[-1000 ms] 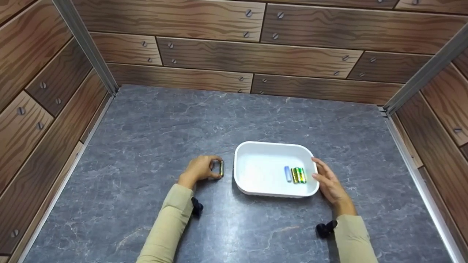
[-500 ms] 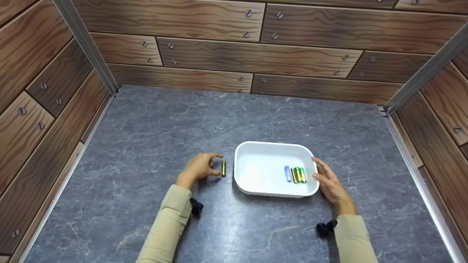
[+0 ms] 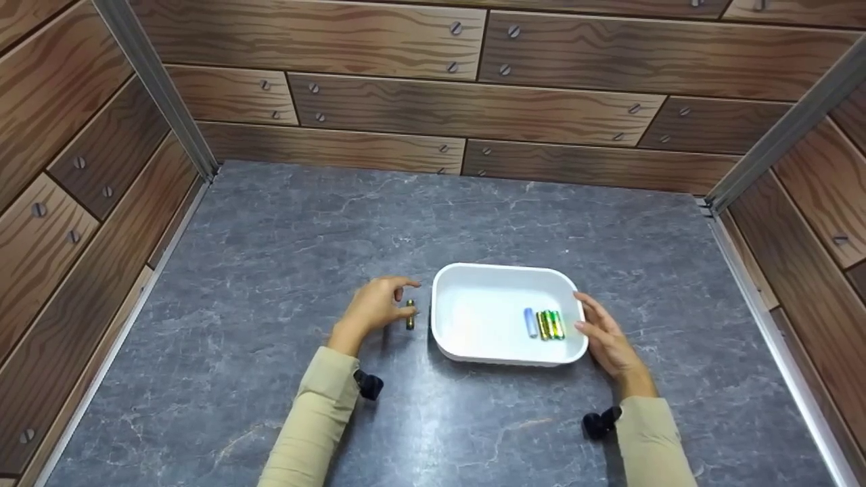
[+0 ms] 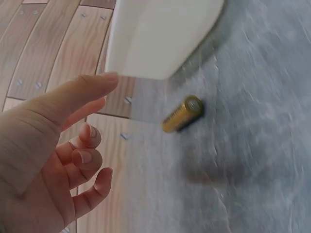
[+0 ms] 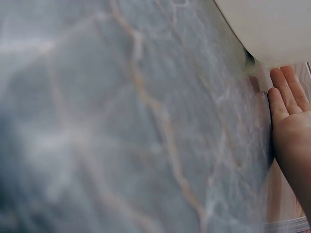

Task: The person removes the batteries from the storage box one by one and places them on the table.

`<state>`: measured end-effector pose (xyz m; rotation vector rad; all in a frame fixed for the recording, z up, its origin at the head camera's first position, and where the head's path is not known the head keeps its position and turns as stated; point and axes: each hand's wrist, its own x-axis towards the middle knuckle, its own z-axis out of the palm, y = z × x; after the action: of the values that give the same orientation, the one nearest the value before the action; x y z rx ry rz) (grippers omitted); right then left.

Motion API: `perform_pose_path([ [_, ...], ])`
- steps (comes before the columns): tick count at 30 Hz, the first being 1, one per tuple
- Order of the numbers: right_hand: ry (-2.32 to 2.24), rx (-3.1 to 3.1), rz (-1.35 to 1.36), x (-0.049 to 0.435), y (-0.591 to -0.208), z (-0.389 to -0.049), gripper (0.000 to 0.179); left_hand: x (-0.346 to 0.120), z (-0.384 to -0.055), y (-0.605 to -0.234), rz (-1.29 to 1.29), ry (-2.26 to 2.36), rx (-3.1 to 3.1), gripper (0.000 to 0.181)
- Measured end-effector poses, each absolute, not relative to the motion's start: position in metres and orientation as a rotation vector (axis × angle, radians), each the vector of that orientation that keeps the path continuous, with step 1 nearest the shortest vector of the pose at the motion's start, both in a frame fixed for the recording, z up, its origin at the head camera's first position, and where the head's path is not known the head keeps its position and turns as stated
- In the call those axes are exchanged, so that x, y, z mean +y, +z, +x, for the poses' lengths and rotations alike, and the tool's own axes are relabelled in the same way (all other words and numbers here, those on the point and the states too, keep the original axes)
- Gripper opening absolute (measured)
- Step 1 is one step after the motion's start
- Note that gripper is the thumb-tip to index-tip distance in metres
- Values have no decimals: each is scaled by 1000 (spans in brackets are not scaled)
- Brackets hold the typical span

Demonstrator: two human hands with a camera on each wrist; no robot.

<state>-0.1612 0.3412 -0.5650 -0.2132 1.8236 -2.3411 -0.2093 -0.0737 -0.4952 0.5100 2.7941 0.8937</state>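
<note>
In the head view a gold-and-black battery (image 3: 410, 315) lies on the grey marbled tabletop, just left of a white tub (image 3: 473, 348). My left hand (image 3: 371, 308) hovers over it with thumb and index finger spread. The left wrist view shows this battery (image 4: 183, 114) apart from the fingertips. Inside the tub, toward its right end, a pale blue battery (image 3: 531, 322) lies beside several gold-and-green batteries (image 3: 550, 325). My right hand (image 3: 609, 345) holds the tub's right end, thumb at the rim and straight fingers against the outside, as the right wrist view shows.
Wood-patterned panels (image 3: 379, 101) wall the tabletop (image 3: 304, 223) at the back and both sides. Metal corner posts (image 3: 159, 88) stand at the back. A small black camera (image 3: 369, 385) sits on the left wrist, another black camera (image 3: 601, 423) on the right.
My left hand has let go of the gold-and-black battery beside the tub, opened its fingers and risen slightly away. My right hand and the tub stay in place.
</note>
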Motion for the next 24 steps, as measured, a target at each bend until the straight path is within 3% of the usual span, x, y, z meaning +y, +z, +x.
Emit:
perform_pose_path([
  [15, -2317, 1874, -91, 337, -567, -160, 48, -45, -195, -479, 751, 942, 2854, 37],
  [24, -2350, 1850, -224, 341, -568, -162, 49, -21, -191, -475, 858, 897, 2823, 35],
])
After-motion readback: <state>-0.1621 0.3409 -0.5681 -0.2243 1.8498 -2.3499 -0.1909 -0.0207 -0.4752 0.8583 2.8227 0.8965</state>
